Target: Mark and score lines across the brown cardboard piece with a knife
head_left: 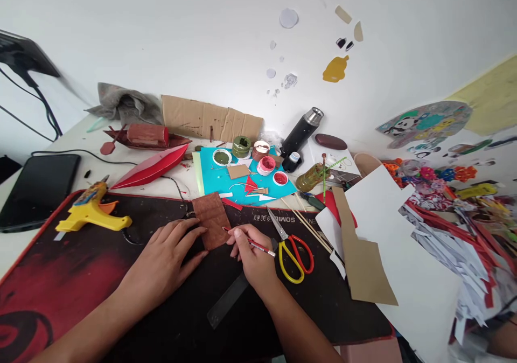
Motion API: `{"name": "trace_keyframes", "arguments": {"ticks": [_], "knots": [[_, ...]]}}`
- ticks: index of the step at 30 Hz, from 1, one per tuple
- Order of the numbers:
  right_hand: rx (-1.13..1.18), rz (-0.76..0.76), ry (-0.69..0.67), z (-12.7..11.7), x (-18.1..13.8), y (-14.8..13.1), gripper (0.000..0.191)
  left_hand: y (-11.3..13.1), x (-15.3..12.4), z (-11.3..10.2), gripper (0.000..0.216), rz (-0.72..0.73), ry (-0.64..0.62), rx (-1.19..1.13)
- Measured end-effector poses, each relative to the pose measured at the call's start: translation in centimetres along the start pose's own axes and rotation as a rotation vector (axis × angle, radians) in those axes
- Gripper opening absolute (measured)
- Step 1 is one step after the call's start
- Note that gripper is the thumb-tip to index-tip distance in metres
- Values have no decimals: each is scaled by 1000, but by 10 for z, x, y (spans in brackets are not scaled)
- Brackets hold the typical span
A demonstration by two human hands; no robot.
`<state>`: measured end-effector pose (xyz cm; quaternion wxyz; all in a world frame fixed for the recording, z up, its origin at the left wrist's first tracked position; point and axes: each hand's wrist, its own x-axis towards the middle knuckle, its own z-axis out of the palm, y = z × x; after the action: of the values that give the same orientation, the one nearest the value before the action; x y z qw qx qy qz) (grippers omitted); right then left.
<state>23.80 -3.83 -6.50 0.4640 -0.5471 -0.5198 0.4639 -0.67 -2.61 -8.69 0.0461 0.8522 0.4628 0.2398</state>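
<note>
A reddish-brown painted rectangular piece (212,222) lies on the dark desk mat, its surface slightly creased. Along its left edge rests my left hand (172,247), palm down, fingers stretched and touching the edge, thumb near the lower corner. My right hand (252,252) is closed around a thin red pencil (262,248) with a pale end. The pencil's tip meets the right side of the brown piece. Beneath my right wrist, partly hidden, lies a clear ruler (228,301). Scissors (291,250) with one yellow and one red handle lie open just right of that hand.
A yellow glue gun (92,212) and a black tablet (40,190) lie at the left. Behind are a red paper boat (151,168), a brown model boat (147,135), and paint jars (241,146) on blue paper (214,182). Cut cardboard (369,271) lies right.
</note>
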Motion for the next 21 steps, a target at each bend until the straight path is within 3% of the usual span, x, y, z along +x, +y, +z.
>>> {"name": "trace_keyframes", "arguments": {"ticks": [21], "knots": [[-10, -2, 20, -2, -3, -1, 47, 1, 2, -2, 44, -6, -18, -19]]}}
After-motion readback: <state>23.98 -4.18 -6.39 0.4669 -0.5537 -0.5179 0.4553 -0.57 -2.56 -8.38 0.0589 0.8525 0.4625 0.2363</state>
